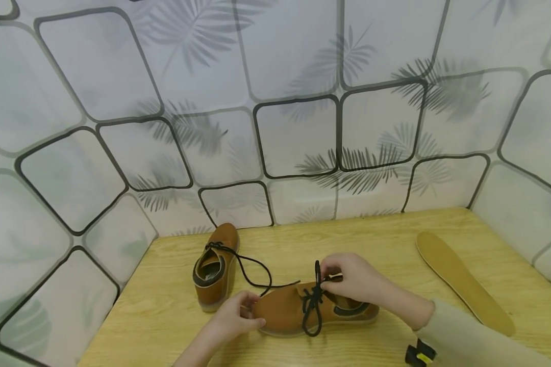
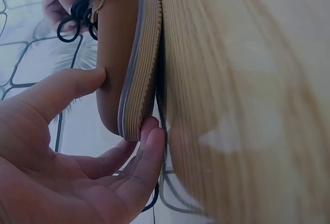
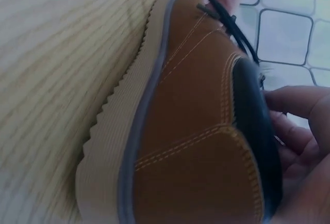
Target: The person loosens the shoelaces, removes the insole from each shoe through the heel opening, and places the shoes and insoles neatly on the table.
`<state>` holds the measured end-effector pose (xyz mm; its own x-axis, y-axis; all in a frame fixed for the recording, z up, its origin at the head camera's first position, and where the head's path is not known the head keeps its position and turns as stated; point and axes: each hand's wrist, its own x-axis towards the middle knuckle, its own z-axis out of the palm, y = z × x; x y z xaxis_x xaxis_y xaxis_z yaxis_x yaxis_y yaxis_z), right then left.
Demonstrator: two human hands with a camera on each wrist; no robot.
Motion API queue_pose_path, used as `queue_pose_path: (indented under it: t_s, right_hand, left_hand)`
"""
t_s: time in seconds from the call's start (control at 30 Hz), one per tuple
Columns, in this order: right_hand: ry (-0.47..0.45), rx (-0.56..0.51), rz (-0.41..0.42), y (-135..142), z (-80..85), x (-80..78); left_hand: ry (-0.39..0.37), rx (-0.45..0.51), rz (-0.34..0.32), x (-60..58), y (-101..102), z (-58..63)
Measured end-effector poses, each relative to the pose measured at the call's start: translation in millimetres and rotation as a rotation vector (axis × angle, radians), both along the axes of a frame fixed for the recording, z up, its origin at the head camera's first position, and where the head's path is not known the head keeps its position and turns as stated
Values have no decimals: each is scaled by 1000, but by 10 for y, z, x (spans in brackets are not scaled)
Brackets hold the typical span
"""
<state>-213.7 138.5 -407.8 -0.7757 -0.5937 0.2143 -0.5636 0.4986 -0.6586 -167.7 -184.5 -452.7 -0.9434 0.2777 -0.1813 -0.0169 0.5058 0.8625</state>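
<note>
A brown lace-up shoe lies with its toe to the left and its heel to the right. My left hand holds its toe, the thumb against the upper and the fingers by the front of the ribbed sole. Over the shoe's opening, my right hand pinches the black shoelace. The lace is tied in a bow at the tongue, one loop hanging down the near side. In the right wrist view the dark padded collar is near my right fingers, whose tips are partly hidden.
A second brown shoe stands at the back left, its long loose lace trailing right to behind the first shoe. A tan insole lies on the right of the wooden table. A patterned covering rises behind.
</note>
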Motion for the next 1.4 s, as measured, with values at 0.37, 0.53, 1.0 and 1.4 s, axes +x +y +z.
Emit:
queue_pose_path:
  t_s: [0.37,0.53,1.0,1.4]
  right_hand:
    - [-53,-87,129,41,-94,-73]
    - [-26,-101,183,42,-125,-116]
    - [-113,-140,73,29,-173,-88]
    - [-126,-222,-10,52,-173,-73]
  left_hand:
    - [-15,12,2,3,-14,-6]
    - [-20,4,10,-2,-14,-8]
    - [-17,-6,-1,-1,-8,-13]
    - [-24,-9,-4,-23,1,3]
